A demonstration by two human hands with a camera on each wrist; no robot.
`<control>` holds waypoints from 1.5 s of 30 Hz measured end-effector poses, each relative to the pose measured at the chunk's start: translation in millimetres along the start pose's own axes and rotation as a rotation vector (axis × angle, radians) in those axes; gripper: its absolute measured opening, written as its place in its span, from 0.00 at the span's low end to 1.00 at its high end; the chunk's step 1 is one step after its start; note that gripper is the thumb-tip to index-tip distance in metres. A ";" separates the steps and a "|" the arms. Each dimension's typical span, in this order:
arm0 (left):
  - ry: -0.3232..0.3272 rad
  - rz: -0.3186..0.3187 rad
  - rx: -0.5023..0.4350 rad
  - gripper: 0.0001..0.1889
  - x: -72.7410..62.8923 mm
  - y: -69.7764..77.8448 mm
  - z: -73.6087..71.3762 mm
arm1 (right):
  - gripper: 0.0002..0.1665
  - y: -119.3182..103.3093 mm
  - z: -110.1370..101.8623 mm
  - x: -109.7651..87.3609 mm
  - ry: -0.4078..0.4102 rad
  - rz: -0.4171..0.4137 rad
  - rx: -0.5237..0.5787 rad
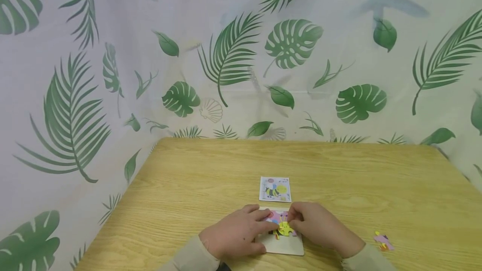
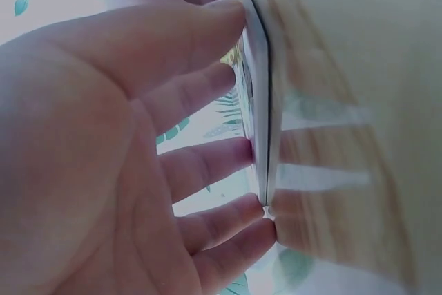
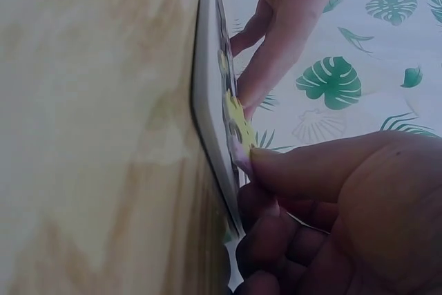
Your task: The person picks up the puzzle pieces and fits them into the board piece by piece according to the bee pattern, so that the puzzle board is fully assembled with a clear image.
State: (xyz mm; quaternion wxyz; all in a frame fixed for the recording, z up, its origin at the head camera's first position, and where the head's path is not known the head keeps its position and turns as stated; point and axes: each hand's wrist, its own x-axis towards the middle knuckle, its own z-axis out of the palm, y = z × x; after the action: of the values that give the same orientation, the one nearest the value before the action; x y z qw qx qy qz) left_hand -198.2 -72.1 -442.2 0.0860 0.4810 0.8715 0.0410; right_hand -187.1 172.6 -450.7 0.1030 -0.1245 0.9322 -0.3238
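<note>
A thin pale puzzle board [image 1: 284,247] lies near the table's front, its upper part filled with pink, blue and yellow jigsaw pieces. My left hand [image 1: 239,230] rests over its left side, fingers spread and fairly straight. In the left wrist view the thumb and fingertips meet the board's edge. At the board's right side my right hand [image 1: 318,226] pinches a yellow and pink puzzle piece [image 3: 243,139] between thumb and curled fingers. That piece sits tilted up at the board's surface in the right wrist view. The hands partly cover the picture.
Just behind the board lies a square picture card [image 1: 275,189] with a bee on it. A loose pink and yellow puzzle piece [image 1: 383,241] is on the table to the right. The wooden table [image 1: 211,170] ends at a leaf-print curtain [image 1: 241,74] behind and on the left.
</note>
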 end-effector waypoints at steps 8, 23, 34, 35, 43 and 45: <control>-0.019 -0.013 0.008 0.32 -0.3 2.0 0.7 | 0.08 -1.0 2.5 0.3 0.012 0.019 0.004; -0.002 -0.022 0.057 0.28 0.5 5.2 3.2 | 0.09 -3.5 4.9 0.2 0.033 0.049 0.000; -0.007 -0.023 0.055 0.28 3.0 7.2 1.0 | 0.09 1.7 3.9 1.8 0.028 0.094 0.000; -0.009 -0.024 0.059 0.28 3.0 7.4 1.1 | 0.09 1.9 3.7 1.9 0.022 0.097 0.000; 0.012 -0.026 0.069 0.27 3.5 8.5 0.4 | 0.11 1.6 2.8 3.9 0.020 0.073 -0.047; 0.004 -0.030 0.055 0.27 3.1 8.3 0.8 | 0.11 2.4 3.3 3.7 0.017 0.072 -0.042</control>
State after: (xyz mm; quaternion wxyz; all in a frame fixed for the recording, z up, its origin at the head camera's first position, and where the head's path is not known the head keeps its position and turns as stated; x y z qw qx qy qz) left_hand -192.8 -65.1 -442.0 0.0715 0.4700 0.8796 0.0165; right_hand -190.1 171.4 -455.1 0.1040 -0.0905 0.9435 -0.3012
